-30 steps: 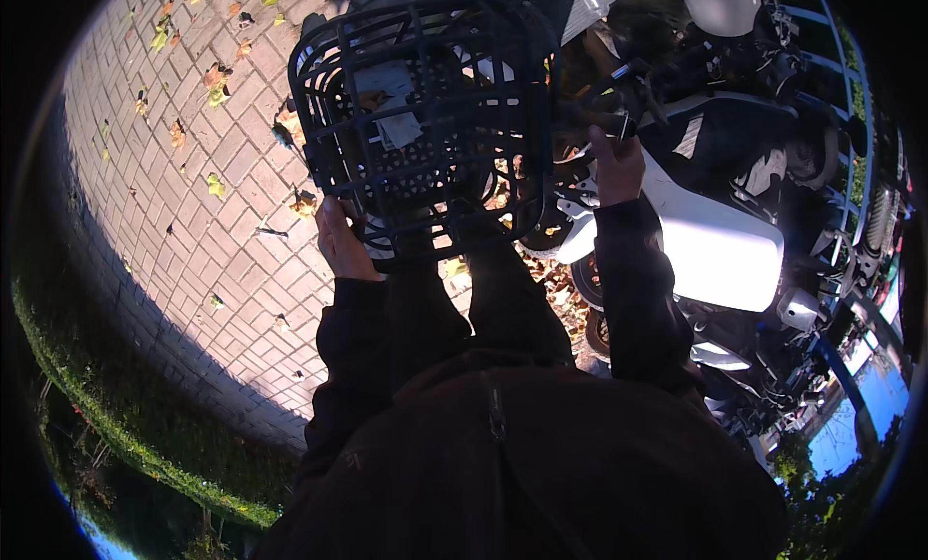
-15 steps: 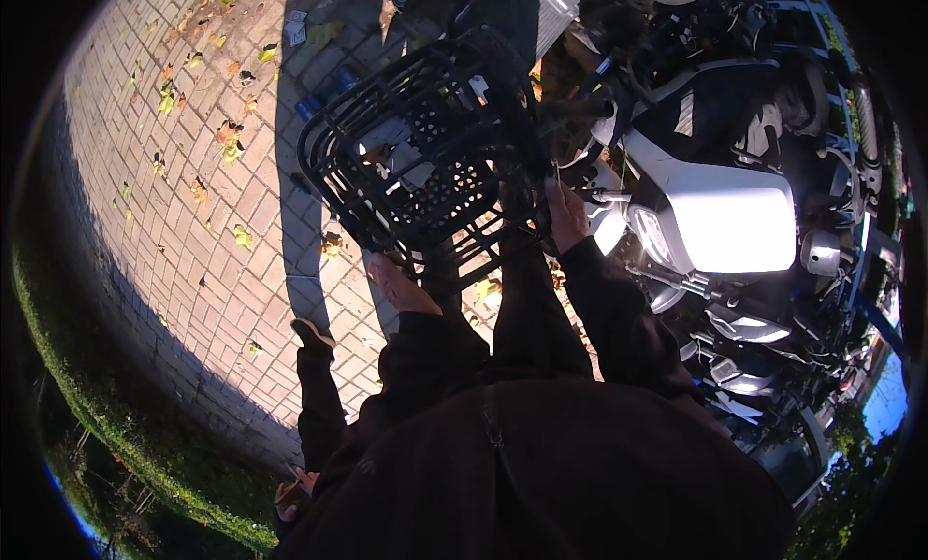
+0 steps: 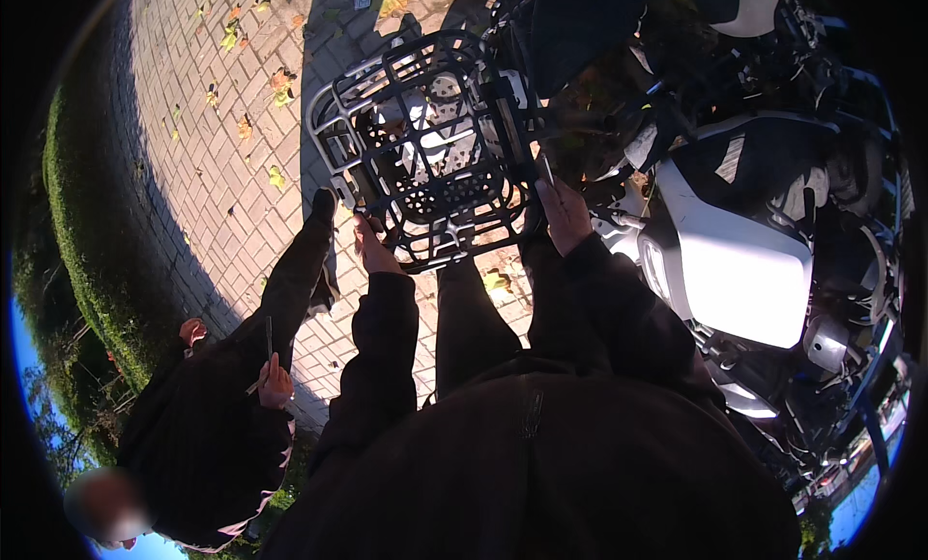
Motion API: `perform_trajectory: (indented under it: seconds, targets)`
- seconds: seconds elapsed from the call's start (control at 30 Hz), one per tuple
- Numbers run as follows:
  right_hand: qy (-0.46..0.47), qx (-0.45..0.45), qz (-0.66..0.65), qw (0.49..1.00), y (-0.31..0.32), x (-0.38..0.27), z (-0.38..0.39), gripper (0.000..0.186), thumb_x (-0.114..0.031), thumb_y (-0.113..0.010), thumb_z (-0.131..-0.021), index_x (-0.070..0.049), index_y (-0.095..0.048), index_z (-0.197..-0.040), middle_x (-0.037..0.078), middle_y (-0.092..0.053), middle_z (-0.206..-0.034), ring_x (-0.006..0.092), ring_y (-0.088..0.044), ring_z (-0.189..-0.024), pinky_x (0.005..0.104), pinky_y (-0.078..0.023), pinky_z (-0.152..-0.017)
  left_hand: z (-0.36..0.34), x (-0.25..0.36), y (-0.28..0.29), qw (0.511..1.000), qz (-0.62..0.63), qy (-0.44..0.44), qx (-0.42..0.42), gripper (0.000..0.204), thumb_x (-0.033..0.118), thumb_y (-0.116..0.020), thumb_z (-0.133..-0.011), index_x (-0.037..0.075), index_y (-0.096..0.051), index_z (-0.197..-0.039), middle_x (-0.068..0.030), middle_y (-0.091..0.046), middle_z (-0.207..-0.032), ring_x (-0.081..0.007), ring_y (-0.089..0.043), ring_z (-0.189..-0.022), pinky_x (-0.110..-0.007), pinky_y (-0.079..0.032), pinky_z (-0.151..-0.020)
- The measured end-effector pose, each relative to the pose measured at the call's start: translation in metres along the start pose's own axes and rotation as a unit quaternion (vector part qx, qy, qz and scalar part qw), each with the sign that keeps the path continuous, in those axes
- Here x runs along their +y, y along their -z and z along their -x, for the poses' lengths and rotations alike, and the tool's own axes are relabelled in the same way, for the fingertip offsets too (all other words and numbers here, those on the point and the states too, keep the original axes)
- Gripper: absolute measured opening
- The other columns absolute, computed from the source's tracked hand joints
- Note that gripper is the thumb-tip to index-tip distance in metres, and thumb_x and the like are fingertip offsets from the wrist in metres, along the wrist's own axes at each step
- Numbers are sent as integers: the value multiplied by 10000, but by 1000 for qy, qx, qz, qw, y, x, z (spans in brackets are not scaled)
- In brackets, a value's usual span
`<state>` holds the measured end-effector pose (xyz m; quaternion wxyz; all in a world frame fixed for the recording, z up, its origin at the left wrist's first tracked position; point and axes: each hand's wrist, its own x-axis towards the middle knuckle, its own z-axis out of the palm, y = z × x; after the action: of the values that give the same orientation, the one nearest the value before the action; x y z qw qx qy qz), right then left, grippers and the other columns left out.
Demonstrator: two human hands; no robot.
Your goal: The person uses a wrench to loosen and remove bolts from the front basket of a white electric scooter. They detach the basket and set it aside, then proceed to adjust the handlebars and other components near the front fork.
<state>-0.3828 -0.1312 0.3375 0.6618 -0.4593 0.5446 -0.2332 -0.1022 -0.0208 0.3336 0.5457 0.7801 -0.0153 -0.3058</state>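
A black bicycle basket [image 3: 425, 207] with a barred rim and a perforated bottom is in front of me at waist height, open side up. Some pale crumpled scraps [image 3: 418, 140] show in or through it. My left hand [image 3: 375, 246] is closed on its near left corner, the fingertips partly hidden by the bars. Along the near right side, my right hand [image 3: 565, 214] grips the basket's edge. A thin shiny strip shows at those fingertips; I cannot tell whether it belongs to the basket.
Parked scooters crowd the right, the nearest with a white panel [image 3: 739, 260]. To my left walks a person in dark clothes [image 3: 208, 405], a thin stick-like thing in one hand [image 3: 275, 384]. Brick paving [image 3: 261, 125] with fallen leaves runs beside a hedge [image 3: 82, 241].
My view has shifted and the basket has tilted somewhat, its bars now catching sunlight. Both hands keep hold of it. The person on the left has come further into view.
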Motion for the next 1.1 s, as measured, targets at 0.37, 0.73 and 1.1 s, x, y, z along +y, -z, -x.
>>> perform_trajectory:
  seconds: [0.37, 0.73, 1.1]
  targets:
    - [-42, 12, 9, 999, -1, 11, 1, 397, -368, -477, -1069, -32, -634, -1212, -71, -483, -703, 7, -411, -670, 211, -327, -585, 10, -31, 6, 996, 83, 21, 3, 381, 560, -575, -977, 182, -580, -935, 61, -514, -863, -79, -532, -836, -325, -501, -744]
    - [-63, 29, -37, 997, -22, 3, 6, 500, -496, -412, -1064, -63, -648, -1151, -52, -529, -712, 41, -469, -641, 228, -358, -571, 3, -38, 5, 997, 69, 26, 8, 489, 613, -620, -924, 140, -594, -1048, 35, -544, -924, -121, -562, -868, -318, -524, -758]
    - [-135, 65, 43, 988, -9, 20, 0, 668, -644, -369, -1009, -82, -680, -1191, -11, -634, -706, 34, -386, -471, 209, -288, -426, 7, -39, 0, 999, 0, -44, 17, 537, 581, -513, -996, 56, -624, -1013, -33, -531, -965, -163, -524, -854, -325, -461, -775]
